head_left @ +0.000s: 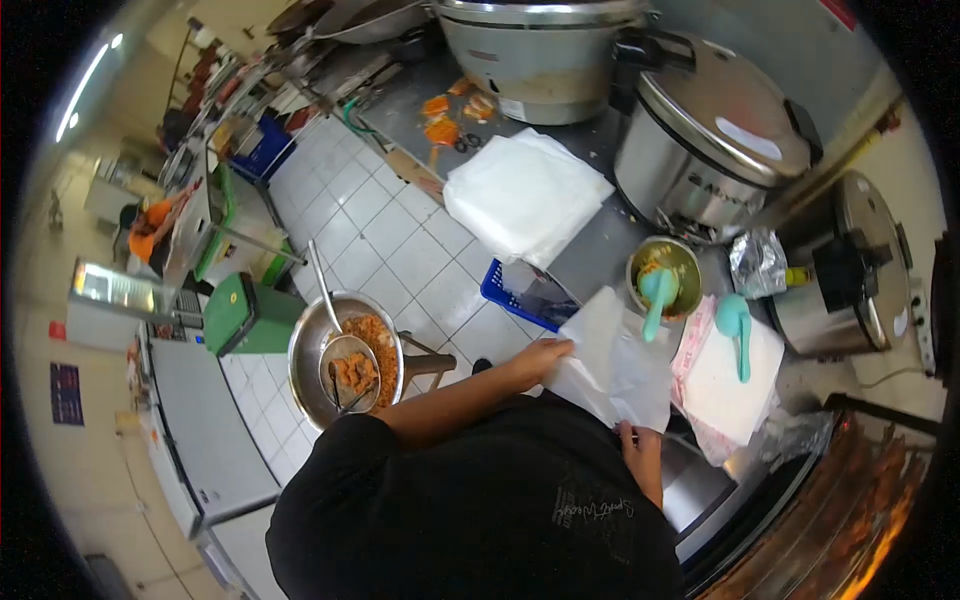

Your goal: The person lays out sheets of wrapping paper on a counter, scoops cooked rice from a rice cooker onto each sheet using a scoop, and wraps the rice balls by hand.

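A white, thin sheet of paper or plastic (pixel 610 365) is stretched between my two hands. My left hand (pixel 542 363) is closed on its left edge. At its lower edge, my right hand (pixel 643 455) grips it with bent fingers. Just beyond the sheet stands a metal bowl (pixel 683 262) with a teal spoon (pixel 657 300) in it. To the right, a second teal spoon (pixel 735 325) lies on a stack of white sheets (pixel 727 385) in pink-edged wrapping. A larger stack of white sheets (pixel 525 195) rests on the metal counter further ahead.
Large metal cookers (pixel 710 130) line the counter's back and right. Crumpled foil (pixel 758 262) sits beside them. A big metal bowl (pixel 303 365) of orange-brown food stands left on a stool, near a green bin (pixel 255 318). A blue basket (pixel 520 308) is below the counter edge.
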A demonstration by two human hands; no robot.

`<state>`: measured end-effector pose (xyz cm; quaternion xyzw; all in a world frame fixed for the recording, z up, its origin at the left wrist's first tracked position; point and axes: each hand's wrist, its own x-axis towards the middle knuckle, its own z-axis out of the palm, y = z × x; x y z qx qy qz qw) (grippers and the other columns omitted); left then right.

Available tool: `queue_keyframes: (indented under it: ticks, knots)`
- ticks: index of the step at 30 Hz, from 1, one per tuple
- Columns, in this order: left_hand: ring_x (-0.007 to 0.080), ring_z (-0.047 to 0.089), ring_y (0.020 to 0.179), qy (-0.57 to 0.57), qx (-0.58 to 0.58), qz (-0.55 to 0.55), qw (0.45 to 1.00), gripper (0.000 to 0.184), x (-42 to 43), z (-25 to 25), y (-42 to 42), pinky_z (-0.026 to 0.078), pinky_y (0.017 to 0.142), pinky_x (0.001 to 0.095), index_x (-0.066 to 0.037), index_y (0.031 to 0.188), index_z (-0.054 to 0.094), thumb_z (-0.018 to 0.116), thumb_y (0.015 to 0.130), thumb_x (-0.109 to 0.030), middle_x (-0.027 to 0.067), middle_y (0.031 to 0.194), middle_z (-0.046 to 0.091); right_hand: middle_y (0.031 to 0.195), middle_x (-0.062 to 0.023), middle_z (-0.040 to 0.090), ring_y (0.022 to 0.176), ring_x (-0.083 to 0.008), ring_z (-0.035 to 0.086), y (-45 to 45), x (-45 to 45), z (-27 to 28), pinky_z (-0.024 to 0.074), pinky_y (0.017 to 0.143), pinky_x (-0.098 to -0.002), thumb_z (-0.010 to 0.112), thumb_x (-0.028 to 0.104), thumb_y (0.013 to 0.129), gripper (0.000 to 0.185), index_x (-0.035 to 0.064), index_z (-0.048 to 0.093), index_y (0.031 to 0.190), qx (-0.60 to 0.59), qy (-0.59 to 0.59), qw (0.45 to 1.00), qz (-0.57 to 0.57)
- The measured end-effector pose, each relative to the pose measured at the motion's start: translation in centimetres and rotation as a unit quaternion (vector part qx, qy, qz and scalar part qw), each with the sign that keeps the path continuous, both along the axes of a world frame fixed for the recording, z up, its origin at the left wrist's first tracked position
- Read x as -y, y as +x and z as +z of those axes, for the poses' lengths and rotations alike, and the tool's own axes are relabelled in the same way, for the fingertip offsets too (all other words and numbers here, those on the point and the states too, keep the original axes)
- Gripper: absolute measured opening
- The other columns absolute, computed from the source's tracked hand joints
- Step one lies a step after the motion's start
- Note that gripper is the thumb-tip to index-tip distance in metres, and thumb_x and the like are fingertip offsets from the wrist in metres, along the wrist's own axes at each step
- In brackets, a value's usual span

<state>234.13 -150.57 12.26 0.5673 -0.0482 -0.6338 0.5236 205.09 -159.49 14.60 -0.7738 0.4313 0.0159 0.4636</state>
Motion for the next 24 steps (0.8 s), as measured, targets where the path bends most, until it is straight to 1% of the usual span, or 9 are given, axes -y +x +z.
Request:
queue_keyframes:
  ticks: [3,4,5,6,9,12,16,23,24]
  knots:
    - [0.0307,0.068,0.093,0.004,0.01,0.06,0.998,0.046,-3.2,0.2,4.1,0.054,0.088,0.0426,0.008,0.125,0.054,0.051,0.098,-0.029,0.0203,0.112,0.065,0.101,-0.0184,0.067,0.087,-0.0299,0.067,4.2,1.0,5.3,0.0524,0.075,-0.0388,0.061,0.027,0.098,0.029,-0.0008,0.065,0.107,0.114,0.086,0.987,0.069]
    - [0.0307,0.067,0.097,0.005,0.037,0.109,0.993,0.046,-4.2,3.3,5.1,0.052,0.091,0.043,0.008,0.126,0.054,0.05,0.099,-0.028,0.0205,0.115,0.064,0.102,-0.0178,0.067,0.088,-0.0291,0.067,4.5,1.3,4.9,0.0521,0.077,-0.0381,0.061,0.027,0.098,0.029,-0.0004,0.065,0.107,0.099,0.09,0.987,0.09]
    - [0.0307,0.064,0.106,0.008,0.058,0.118,0.991,0.047,-6.3,0.3,7.5,0.051,0.094,0.0415,0.007,0.128,0.052,0.051,0.098,-0.029,0.0205,0.119,0.062,0.103,-0.0172,0.066,0.089,-0.0283,0.067,4.8,1.5,3.8,0.0518,0.078,-0.0375,0.061,0.027,0.098,0.029,-0.0001,0.064,0.107,0.085,0.093,0.986,0.11]
    - [0.0298,0.061,0.112,-0.015,0.067,0.174,0.982,0.05,-7.8,2.5,8.9,0.049,0.097,0.042,0.006,0.129,0.052,0.052,0.097,-0.032,0.0194,0.121,0.062,0.104,-0.0166,0.066,0.091,-0.0274,0.067,5.1,1.6,2.8,0.0515,0.079,-0.0369,0.061,0.027,0.099,0.028,0.0003,0.064,0.107,0.069,0.098,0.984,0.13]
    - [0.0237,0.063,0.097,0.042,0.082,0.397,0.913,0.051,-11.7,7.3,13.0,0.052,0.085,0.0364,0.002,0.118,0.058,0.056,0.092,-0.042,0.014,0.104,0.065,0.105,-0.0167,0.066,0.091,-0.026,0.067,6.2,2.4,1.7,0.051,0.081,-0.035,0.061,0.028,0.098,0.029,0.0014,0.064,0.11,0.041,0.098,0.984,0.143]
    - [0.023,0.058,0.094,0.006,0.258,0.534,0.805,0.039,-16.3,7.9,19.3,0.047,0.084,0.0356,0.003,0.117,0.06,0.055,0.095,-0.029,0.0136,0.107,0.065,0.108,-0.0163,0.067,0.092,-0.0259,0.067,8.0,2.8,1.7,0.0509,0.081,-0.0354,0.061,0.029,0.098,0.03,0.002,0.064,0.111,0.027,0.127,0.982,0.139]
    - [0.0205,0.056,0.085,0.016,0.453,0.532,0.715,0.031,-15.0,14.7,23.4,0.045,0.077,0.0343,0.001,0.107,0.058,0.049,0.101,-0.028,0.0095,0.092,0.062,0.109,-0.0151,0.068,0.093,-0.0251,0.067,10.9,3.3,1.1,0.0504,0.082,-0.0344,0.06,0.029,0.099,0.029,0.0027,0.064,0.112,0.015,0.116,0.979,0.166]
    - [0.0213,0.054,0.089,0.018,0.629,0.397,0.668,0.033,-5.9,5.9,37.7,0.044,0.082,0.0364,0.0,0.101,0.055,0.04,0.106,-0.029,0.0132,0.095,0.059,0.11,-0.0123,0.069,0.096,-0.0221,0.066,16.4,2.8,-0.4,0.0495,0.084,-0.032,0.056,0.028,0.102,0.029,0.0044,0.062,0.118,0.037,0.145,0.977,0.154]
    - [0.0217,0.054,0.089,-0.01,0.575,0.414,0.705,0.034,-4.5,5.6,39.4,0.044,0.082,0.0362,0.0,0.102,0.055,0.039,0.106,-0.03,0.0128,0.095,0.059,0.109,-0.0116,0.069,0.096,-0.0211,0.065,17.6,2.3,0.4,0.0495,0.084,-0.0319,0.056,0.028,0.102,0.029,0.0039,0.062,0.118,0.032,0.152,0.981,0.12]
